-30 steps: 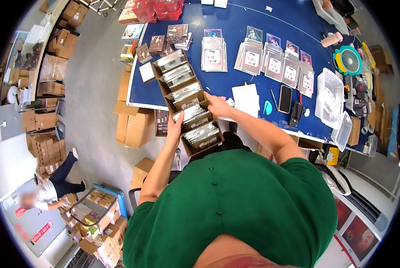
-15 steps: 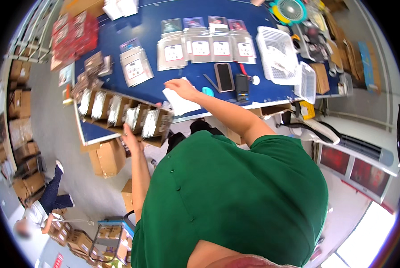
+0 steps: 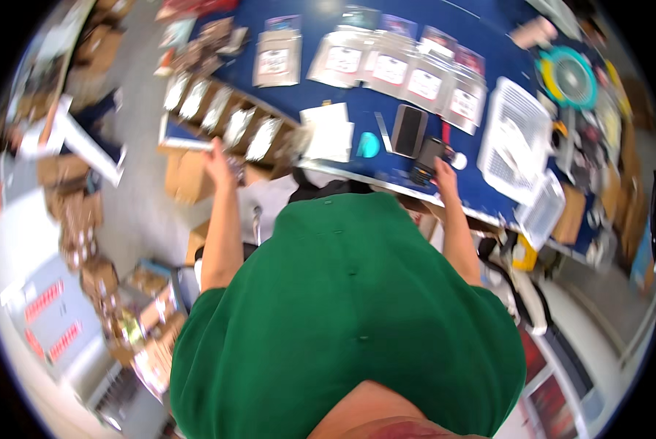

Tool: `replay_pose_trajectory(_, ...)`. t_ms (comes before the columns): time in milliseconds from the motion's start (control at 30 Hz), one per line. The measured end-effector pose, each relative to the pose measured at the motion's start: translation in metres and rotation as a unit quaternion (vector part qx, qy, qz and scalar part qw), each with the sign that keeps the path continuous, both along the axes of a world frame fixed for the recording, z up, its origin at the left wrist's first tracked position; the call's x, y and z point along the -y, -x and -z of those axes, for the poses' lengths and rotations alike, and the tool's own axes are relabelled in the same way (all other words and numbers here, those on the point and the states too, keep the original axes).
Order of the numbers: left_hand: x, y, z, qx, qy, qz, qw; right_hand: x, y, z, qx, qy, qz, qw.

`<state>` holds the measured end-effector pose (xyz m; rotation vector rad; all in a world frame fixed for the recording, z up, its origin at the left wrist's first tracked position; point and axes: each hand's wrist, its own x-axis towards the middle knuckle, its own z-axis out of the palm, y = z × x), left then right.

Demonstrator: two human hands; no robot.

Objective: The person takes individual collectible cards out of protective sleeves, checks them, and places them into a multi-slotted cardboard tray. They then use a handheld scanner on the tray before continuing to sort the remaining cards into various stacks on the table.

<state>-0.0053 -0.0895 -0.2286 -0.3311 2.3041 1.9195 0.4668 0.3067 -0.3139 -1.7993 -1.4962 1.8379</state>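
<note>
The left hand [image 3: 219, 164] was found at the near side of an open brown carton [image 3: 291, 146], in which silvery packets [image 3: 238, 126] stood in five rows. The right hand [image 3: 443, 179] was at the right edge of a dark handheld device [image 3: 425, 162]; owing to blur, neither grip could be confirmed. White papers [image 3: 326, 132] and a phone [image 3: 410, 132] lay between the hands on the blue table [image 3: 315, 95], with sleeved stacks [image 3: 390, 69] beyond.

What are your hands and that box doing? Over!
Left hand at near side of divided cardboard box, silvery packs inside. Right hand at black handheld device, grip too blurred to tell. Close by: phone, just left of device.
</note>
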Motion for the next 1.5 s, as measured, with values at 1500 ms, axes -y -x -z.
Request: replay_pose_trajectory(1500, -0.023, -0.151, -0.054, -0.193, 0.115, 0.207, 0.952, 0.111, 0.291, -0.226, -0.233, 0.422, -0.504, 0.716)
